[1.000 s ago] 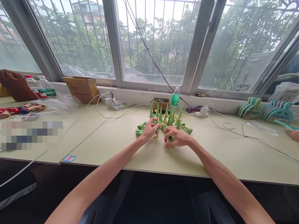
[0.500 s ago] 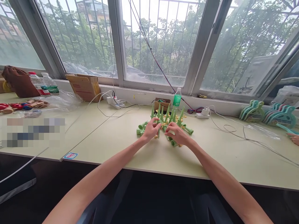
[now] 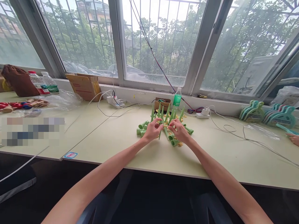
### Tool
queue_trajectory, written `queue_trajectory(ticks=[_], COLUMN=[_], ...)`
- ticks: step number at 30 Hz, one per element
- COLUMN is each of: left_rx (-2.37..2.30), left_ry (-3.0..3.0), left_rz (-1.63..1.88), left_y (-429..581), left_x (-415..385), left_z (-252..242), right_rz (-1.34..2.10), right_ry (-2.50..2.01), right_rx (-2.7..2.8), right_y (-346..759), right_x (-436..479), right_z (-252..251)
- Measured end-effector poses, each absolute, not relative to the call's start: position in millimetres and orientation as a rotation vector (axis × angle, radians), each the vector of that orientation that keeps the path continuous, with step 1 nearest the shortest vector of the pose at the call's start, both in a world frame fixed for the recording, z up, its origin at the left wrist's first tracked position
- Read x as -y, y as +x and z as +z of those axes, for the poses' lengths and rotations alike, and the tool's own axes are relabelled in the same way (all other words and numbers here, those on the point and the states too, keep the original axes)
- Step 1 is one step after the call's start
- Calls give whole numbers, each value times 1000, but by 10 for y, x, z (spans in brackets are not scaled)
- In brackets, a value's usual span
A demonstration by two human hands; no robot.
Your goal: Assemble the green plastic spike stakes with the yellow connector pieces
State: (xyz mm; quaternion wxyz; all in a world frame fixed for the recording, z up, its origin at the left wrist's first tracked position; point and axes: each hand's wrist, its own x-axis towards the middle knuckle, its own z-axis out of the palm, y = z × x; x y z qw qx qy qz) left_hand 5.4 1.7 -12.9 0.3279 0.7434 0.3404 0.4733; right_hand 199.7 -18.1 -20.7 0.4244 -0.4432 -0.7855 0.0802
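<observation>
"Smooth, pale tabletop (image 3: 105,140); what's on it?"
"Green, ridged-looking cones (image 3: 181,113) clustered mid-table, some upright, some lying."
"And the hands?"
"Left hand (image 3: 154,129) pinches a tapered green piece (image 3: 159,135), point down; right hand (image 3: 179,130) curls just beside it, grip unclear."
"Beyond?"
"Small cardboard box (image 3: 163,106), green-labelled bottle (image 3: 177,98)."

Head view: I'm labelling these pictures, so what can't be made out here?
All in the head view:
- Green spike in the left hand: partly hidden by the fingers.
- Right hand: whether its fingertips grip anything is too small to tell.
- Small cardboard box: partly hidden behind upright spikes.
- Another person's hand: cut off by the right edge.
- Patch at left: blurred by pixelation.
</observation>
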Motion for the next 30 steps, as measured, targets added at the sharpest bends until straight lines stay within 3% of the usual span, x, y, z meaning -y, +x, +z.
queue_trajectory(ticks=[30], left_rx=[-857], left_ry=[2037], left_rz=[1148], left_y=[56], left_x=[37], left_z=[-139], right_rz=[280], right_ry=[-1177], right_rx=[1936], right_y=[1902], right_x=[325], right_z=[-117])
